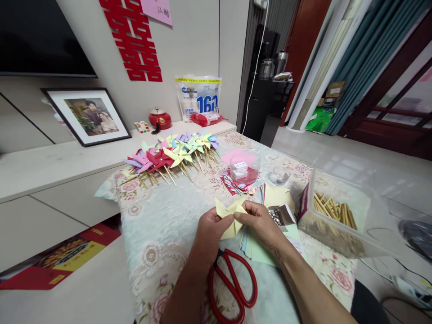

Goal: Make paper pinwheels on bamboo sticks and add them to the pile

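Note:
Between both hands is a pale yellow paper pinwheel (230, 231), its corners folded in toward the middle. My left hand (212, 228) grips its left side, thumb pressed near the centre. From the right, my right hand (258, 221) pinches the paper, its thumb and fingertips meeting the left thumb at the centre. Red-handled scissors (232, 288) lie under my left wrist, blades hidden. Beside my right hand, a small open box (281, 216) of shiny metal pieces rests on a stack of coloured paper sheets (258, 249).
Finished paper pinwheels (178, 155) on sticks lie at the table's back left. A clear plastic bin (332, 227) of wooden sticks stands at the right edge. A round clear container (245, 166) sits on coloured paper squares (232, 185). A flowered cloth (158, 225) covers the table.

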Demonstrator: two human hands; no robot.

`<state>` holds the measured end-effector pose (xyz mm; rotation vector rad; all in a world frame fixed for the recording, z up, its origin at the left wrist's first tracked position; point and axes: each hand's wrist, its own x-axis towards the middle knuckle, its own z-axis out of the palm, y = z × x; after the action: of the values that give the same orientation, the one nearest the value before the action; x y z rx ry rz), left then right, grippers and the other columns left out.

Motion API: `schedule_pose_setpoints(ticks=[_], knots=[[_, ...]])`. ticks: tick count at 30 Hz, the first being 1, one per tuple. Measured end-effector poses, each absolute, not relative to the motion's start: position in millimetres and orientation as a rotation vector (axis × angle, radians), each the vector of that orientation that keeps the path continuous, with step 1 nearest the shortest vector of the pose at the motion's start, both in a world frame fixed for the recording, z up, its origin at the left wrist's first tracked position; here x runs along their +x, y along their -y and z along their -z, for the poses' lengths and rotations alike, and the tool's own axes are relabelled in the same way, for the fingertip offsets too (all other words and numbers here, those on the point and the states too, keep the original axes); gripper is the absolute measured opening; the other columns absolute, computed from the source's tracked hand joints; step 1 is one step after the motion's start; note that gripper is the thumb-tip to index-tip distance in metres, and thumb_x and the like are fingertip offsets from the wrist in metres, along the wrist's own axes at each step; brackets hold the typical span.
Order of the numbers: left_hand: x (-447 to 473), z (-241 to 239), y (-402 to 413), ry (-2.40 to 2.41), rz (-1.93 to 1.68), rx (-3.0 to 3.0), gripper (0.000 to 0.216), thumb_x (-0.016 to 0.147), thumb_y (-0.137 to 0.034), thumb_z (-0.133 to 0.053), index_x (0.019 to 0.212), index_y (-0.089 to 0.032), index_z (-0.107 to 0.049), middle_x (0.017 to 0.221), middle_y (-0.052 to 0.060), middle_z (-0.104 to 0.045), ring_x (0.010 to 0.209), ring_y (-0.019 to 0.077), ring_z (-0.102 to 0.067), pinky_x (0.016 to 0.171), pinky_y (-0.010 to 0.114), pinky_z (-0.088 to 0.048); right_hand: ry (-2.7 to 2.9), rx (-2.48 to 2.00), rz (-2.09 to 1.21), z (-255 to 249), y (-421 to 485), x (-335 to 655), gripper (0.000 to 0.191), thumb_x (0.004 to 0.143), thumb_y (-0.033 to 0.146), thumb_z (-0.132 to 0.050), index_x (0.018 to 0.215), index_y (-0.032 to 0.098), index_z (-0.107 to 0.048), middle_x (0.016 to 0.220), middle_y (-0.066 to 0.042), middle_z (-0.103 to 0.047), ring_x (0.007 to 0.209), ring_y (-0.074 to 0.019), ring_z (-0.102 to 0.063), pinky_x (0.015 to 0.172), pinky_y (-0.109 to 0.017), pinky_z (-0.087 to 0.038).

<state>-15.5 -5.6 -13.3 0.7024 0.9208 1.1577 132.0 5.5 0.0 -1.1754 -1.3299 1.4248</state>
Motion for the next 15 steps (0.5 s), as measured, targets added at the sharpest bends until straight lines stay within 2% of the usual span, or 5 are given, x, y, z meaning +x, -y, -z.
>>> schedule_pose_setpoints(ticks=[4, 9, 12, 15], knots=[[-14, 8, 9, -0.909, -1.133, 0.703, 0.045, 0.061, -0.034, -0.085, 0.097, -0.01, -0.073, 0.071, 0.005, -0.075, 0.067, 0.0218, -0.069, 0.062, 0.028, -0.051, 1.359, -1.21, -1.348, 1, -6, 132, 0.023, 0.074, 0.033, -0.069, 0.063, 0.02, -0.052, 0.062, 0.005, -0.045, 0.059, -0.012, -0.038, 0.056, -0.026, -0.028], [-15, 0, 11, -0.862, -1.19, 0.648, 0.037, 0.077, -0.045, -0.072, 0.095, -0.013, -0.07, 0.077, 0.007, -0.074, 0.07, 0.0198, -0.07, 0.063, 0.027, -0.052, 1.269, -1.137, -1.336, 7, -6, 133, 0.019, 0.076, 0.034, -0.069, 0.068, 0.02, -0.061, 0.065, 0.002, -0.054, 0.06, -0.0143, -0.044, 0.059, -0.027, -0.034], [-19, 1, 6, -0.909, -1.25, 0.627, 0.038, 0.075, -0.047, -0.072, 0.087, -0.012, -0.069, 0.077, 0.008, -0.073, 0.065, 0.0174, -0.068, 0.059, 0.025, -0.052, 1.236, -1.105, -1.292, 9, -9, 134, 0.017, 0.076, 0.033, -0.069, 0.068, 0.02, -0.062, 0.066, 0.002, -0.054, 0.061, -0.0144, -0.044, 0.059, -0.027, -0.034], [-24, 2, 3, -1.054, -1.342, 0.606, 0.038, 0.073, -0.045, -0.074, 0.087, -0.011, -0.066, 0.077, 0.007, -0.071, 0.06, 0.0139, -0.064, 0.056, 0.023, -0.05, 1.204, -1.107, -1.247, 4, -8, 131, 0.019, 0.072, 0.033, -0.068, 0.063, 0.02, -0.057, 0.062, 0.003, -0.048, 0.059, -0.0136, -0.04, 0.057, -0.026, -0.032]])
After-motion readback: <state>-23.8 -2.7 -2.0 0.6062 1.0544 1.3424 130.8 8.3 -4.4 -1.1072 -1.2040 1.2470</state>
